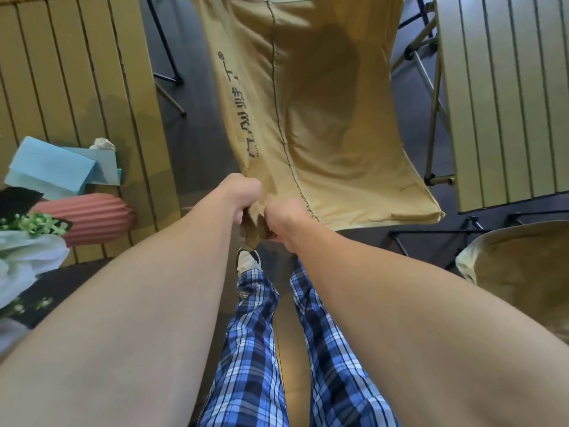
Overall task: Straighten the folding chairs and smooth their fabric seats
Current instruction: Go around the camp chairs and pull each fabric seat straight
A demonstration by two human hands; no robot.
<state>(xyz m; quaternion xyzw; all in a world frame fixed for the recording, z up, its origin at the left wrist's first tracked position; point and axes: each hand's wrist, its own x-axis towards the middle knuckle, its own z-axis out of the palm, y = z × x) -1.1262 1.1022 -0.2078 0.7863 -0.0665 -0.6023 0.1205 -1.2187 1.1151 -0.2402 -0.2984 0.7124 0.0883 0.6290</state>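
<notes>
Both hands are down at the near left corner of the tan fabric seat [323, 112], close together. The left hand [243, 195] has its fingers curled tight round the bunched edge, and the right hand [284, 220] grips the same gathered corner just beside it, knuckles up. The cloth is puckered where they hold it and runs away from them toward the far side, hanging slung between the two counters.

The seat is not smooth yet, to my eye. A broad hollow sits in the middle of the panel, creases fan out from the gripped corner, and the near right corner droops flat with a soft fold along its hem. The dark seam down the fabric bends instead of running straight. So the pulling looks begun but not finished on this chair.

Of the frame I can see only dark legs [166, 57] on the floor at the far left and pale struts [431, 124] at the right, so whether it stands square I cannot tell. A second chair [520, 260] shows at the near right, its tan seat slumped and rumpled, which I judge is left to do.
</notes>
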